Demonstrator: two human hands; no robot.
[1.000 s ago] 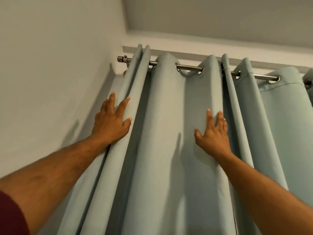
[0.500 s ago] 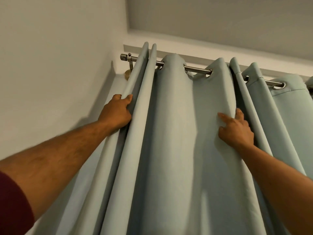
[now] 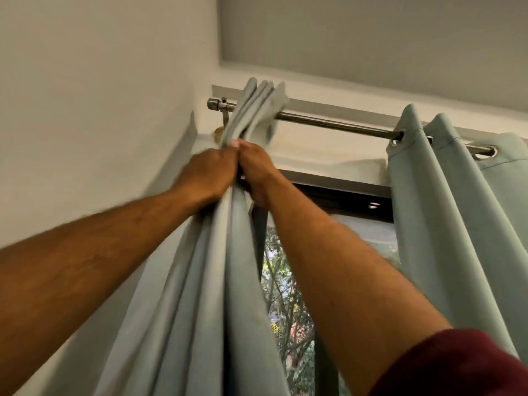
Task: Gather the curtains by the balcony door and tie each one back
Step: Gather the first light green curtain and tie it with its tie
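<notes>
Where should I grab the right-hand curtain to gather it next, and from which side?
Grip the right curtain by its free left edge, below the grommets, coming from the bare stretch of rod. That edge hangs open toward the gap, so pulling it rightward likely stacks the pleats. Both hands currently hold the left curtain.

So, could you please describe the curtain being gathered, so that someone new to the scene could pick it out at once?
Follow the metal rod under the ceiling to its end at the wall corner. The gathered curtain hangs there, bunched into tight folds and clasped by the left hand and right hand. Unlike the other curtain, which hangs loose and unheld further along the rod, this one is squeezed into a narrow bundle.
</notes>
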